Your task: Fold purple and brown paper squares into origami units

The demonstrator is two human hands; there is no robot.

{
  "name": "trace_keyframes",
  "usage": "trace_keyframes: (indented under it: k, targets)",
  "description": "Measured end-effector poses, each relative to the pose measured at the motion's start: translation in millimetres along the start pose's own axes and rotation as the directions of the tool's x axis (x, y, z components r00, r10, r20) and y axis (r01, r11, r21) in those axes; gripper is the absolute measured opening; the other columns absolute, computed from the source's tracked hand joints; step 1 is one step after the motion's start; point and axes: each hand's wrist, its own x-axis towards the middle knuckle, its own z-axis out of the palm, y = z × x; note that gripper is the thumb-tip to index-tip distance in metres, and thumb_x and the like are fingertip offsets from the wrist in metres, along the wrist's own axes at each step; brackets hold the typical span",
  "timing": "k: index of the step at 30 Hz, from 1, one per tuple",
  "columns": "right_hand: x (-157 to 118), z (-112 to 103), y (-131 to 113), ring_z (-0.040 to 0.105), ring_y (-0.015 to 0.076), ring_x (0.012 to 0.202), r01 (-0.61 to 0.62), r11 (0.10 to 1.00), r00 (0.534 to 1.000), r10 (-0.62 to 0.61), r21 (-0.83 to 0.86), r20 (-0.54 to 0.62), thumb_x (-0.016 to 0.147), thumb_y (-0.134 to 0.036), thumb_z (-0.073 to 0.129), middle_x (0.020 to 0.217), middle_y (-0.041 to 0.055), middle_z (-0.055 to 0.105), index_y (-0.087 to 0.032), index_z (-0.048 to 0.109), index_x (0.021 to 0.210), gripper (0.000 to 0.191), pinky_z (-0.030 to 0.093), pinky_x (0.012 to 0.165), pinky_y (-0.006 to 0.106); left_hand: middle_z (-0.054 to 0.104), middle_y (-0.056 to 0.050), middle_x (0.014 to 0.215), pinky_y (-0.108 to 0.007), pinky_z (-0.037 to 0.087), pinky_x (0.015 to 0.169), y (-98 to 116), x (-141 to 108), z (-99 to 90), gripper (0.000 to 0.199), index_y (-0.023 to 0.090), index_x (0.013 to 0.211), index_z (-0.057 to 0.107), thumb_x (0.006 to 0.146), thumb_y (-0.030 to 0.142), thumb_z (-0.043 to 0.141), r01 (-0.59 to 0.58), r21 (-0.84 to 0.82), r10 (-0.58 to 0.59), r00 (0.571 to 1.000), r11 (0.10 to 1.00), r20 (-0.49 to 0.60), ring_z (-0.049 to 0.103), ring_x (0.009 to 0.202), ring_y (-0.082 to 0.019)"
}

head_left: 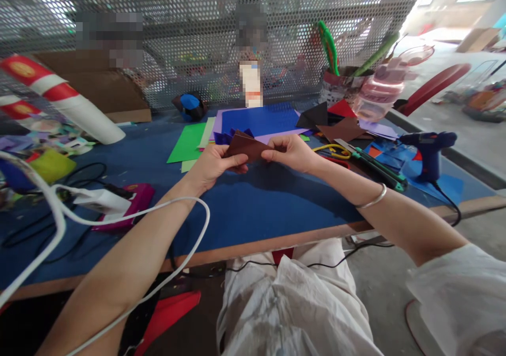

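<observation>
A folded piece of brown paper (247, 147) is held up over the table between both my hands. My left hand (223, 162) pinches its left end, thumb in front. My right hand (285, 153) grips the right end between thumb and fingers. Folded dark blue paper (223, 137) shows just behind the brown piece near my left fingers; I cannot tell whether it is held or lies beyond. Behind my hands lie blue sheets (259, 121) on lilac paper and a green sheet (186, 142).
To the right are yellow-handled scissors (332, 149), a green-black cutter (375, 169), brown paper scraps (343, 130), a glue gun (429, 153) and a pink bottle (375, 95). A white cable (205, 224) crosses my left arm. White rolls (93, 116) and a magenta power strip (134, 205) are left.
</observation>
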Motion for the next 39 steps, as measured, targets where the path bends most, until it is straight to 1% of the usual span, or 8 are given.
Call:
trace_keyframes:
  k: [4,7,11,18,22,26,32,39]
  targets:
    - [0.7,-2.1,3.0,0.057,0.0132,0.067,-0.032,0.999,0.999,0.032,0.042,-0.004,0.079,-0.066,0.072,0.072,0.0028,0.066,-0.017,0.061,0.074,0.051,0.043,0.063,0.027,0.075,-0.004,0.067,-0.03,0.062,0.06,-0.2,1.6,-2.1,0.029,0.017,0.08,0.077,0.063,0.038,0.086,0.002,-0.009,-0.002,1.0,1.0,-0.01,0.07,0.057,-0.018]
    - [0.3,-4.4,3.6,0.051,0.0112,0.061,-0.058,0.998,0.996,0.06,0.029,-0.067,0.076,-0.062,0.077,0.066,0.0003,0.063,-0.018,0.059,0.07,0.048,0.038,0.057,0.026,0.074,-0.004,0.066,-0.03,0.062,0.06,0.1,2.0,-3.8,0.029,0.018,0.081,0.077,0.063,0.039,0.086,0.004,-0.006,-0.004,1.0,1.0,-0.009,0.07,0.058,-0.018]
    - [0.6,-8.1,1.6,0.045,0.0096,0.058,-0.06,0.998,0.996,0.06,0.015,-0.058,0.076,-0.063,0.077,0.062,-0.0019,0.057,-0.019,0.055,0.067,0.05,0.033,0.054,0.025,0.075,-0.004,0.066,-0.031,0.062,0.06,1.9,1.8,-5.5,0.032,0.018,0.081,0.077,0.062,0.042,0.087,-0.004,0.012,0.004,1.0,1.0,-0.005,0.07,0.059,-0.019]
    - [-5.8,7.5,-6.0,0.055,0.0122,0.07,0.028,0.988,0.999,-0.03,-0.151,-0.015,0.086,-0.063,0.067,0.083,0.0014,0.067,-0.017,0.063,0.101,0.049,0.04,0.061,0.024,0.074,-0.001,0.062,-0.028,0.059,0.058,3.6,-6.2,9.5,0.024,0.02,0.075,0.079,0.061,0.038,0.087,-0.046,0.117,0.04,0.998,0.992,0.056,0.067,0.055,-0.017]
    - [-14.6,23.9,-12.7,0.042,0.0099,0.06,0.012,0.917,0.989,-0.068,-0.399,-0.128,0.099,-0.053,0.05,0.064,-0.0023,0.054,-0.018,0.055,0.074,0.044,0.029,0.058,0.025,0.075,-0.001,0.064,-0.03,0.061,0.063,6.3,-16.8,24.8,0.024,0.02,0.073,0.078,0.063,0.04,0.087,-0.066,0.144,0.048,0.991,0.987,0.125,0.069,0.06,-0.019]
    - [-18.2,26.9,-18.1,0.032,0.009,0.056,-0.032,0.845,0.969,-0.105,-0.534,-0.224,0.1,-0.049,0.05,0.059,-0.0032,0.046,-0.019,0.048,0.065,0.046,0.021,0.057,0.029,0.072,-0.001,0.061,-0.029,0.06,0.064,11.3,-21.9,28.4,0.031,0.019,0.071,0.076,0.065,0.047,0.087,-0.062,0.138,0.044,0.99,0.988,0.134,0.068,0.058,-0.017]
    - [-14.3,13.8,-17.4,0.033,0.0093,0.057,-0.047,0.843,0.941,-0.143,-0.536,-0.307,0.102,-0.056,0.045,0.058,-0.0031,0.044,-0.019,0.046,0.066,0.052,0.023,0.058,0.029,0.073,-0.005,0.066,-0.031,0.059,0.062,10.0,-18.7,22.5,0.045,0.017,0.073,0.074,0.072,0.062,0.079,-0.06,0.097,0.049,0.993,0.994,0.107,0.068,0.058,-0.019]
    - [-8.5,4.0,-11.8,0.029,0.01,0.057,-0.043,0.836,0.937,-0.156,-0.547,-0.312,0.101,-0.067,0.039,0.057,-0.0032,0.038,-0.021,0.038,0.063,0.06,0.022,0.058,0.031,0.071,-0.005,0.063,-0.032,0.06,0.065,10.3,-18.5,20.6,0.035,0.018,0.072,0.075,0.079,0.052,0.075,-0.071,0.083,0.063,0.993,0.994,0.098,0.07,0.059,-0.019]
